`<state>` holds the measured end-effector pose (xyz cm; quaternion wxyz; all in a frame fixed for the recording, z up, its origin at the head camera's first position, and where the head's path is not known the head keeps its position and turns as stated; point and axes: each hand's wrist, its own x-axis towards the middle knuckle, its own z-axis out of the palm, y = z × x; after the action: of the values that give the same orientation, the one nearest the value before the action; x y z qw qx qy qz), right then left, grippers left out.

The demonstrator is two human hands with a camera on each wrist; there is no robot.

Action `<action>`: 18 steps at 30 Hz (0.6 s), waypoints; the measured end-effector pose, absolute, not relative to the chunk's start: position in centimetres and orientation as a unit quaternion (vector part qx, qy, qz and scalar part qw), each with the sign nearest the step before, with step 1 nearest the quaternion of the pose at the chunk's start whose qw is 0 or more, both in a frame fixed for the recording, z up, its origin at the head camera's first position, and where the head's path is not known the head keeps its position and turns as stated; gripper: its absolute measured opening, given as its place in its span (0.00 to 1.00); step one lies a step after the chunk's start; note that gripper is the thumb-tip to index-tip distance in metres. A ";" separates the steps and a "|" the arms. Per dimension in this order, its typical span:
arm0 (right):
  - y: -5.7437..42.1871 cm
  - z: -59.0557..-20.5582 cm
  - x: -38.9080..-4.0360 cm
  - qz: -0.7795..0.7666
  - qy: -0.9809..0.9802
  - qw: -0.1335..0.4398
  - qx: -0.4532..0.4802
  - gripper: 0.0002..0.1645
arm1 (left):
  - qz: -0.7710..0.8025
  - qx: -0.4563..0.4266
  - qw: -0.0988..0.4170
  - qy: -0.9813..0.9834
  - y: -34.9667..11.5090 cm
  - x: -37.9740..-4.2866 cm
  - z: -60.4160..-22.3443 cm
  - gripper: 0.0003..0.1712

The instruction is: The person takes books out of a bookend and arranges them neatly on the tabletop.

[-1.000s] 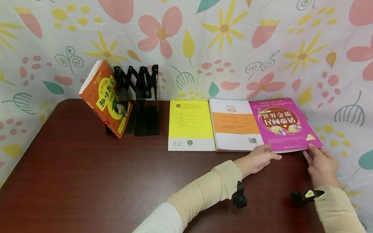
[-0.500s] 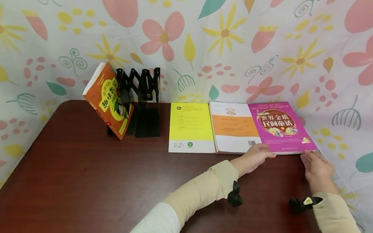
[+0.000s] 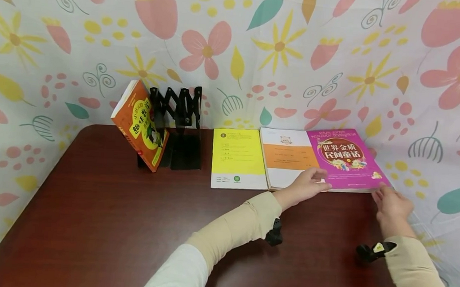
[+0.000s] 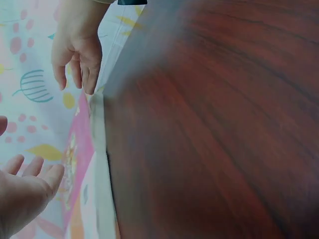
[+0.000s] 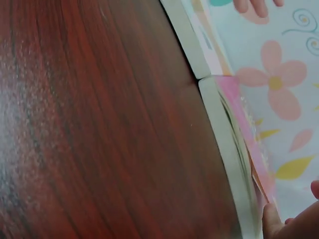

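Observation:
In the head view, a purple book [image 3: 345, 158] lies flat at the right end of a row of books, its cover facing up. My right hand [image 3: 393, 210] touches its near right corner; in the right wrist view a fingertip [image 5: 269, 214] meets the cover edge, where the pages part slightly. My left hand [image 3: 303, 186] is over the near edge of the white and orange book [image 3: 287, 154], fingers loosely spread and holding nothing. In the left wrist view, the left hand [image 4: 30, 194] is palm up beside the books, apart from the right hand [image 4: 79, 55].
A yellow book [image 3: 239, 155] lies at the row's left end. Farther left, an orange book [image 3: 141, 126] leans against a black expanding bookend [image 3: 185, 149]. Everything stands on a dark red-brown table [image 3: 127, 234]. Behind hangs a floral cloth [image 3: 236, 50].
The purple book's near edge has come down to lie flat. My left hand has drawn away leftward from it and loosened. The right hand stays at the corner. The head view has shifted slightly.

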<state>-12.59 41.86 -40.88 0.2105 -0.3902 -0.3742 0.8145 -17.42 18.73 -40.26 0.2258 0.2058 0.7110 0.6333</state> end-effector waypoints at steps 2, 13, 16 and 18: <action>41.6 -40.6 -12.7 0.808 -0.385 0.217 -0.389 0.11 | 0.630 0.221 0.214 0.713 18.1 -17.6 -39.9 0.25; 38.8 -38.5 -13.7 0.746 -0.490 0.231 -0.387 0.06 | 0.581 0.286 0.156 0.746 13.2 -18.4 -38.1 0.25; 37.6 -38.0 -14.1 0.729 -0.522 0.239 -0.373 0.07 | 0.582 0.284 0.142 0.749 11.7 -18.5 -37.6 0.25; 36.7 -37.6 -14.3 0.718 -0.541 0.248 -0.361 0.08 | 0.586 0.280 0.134 0.748 10.7 -18.6 -37.1 0.24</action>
<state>-14.33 36.74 -37.61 0.2481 -0.3611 -0.5414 0.7176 -18.60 10.74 -37.13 0.1340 0.2804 0.7484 0.5860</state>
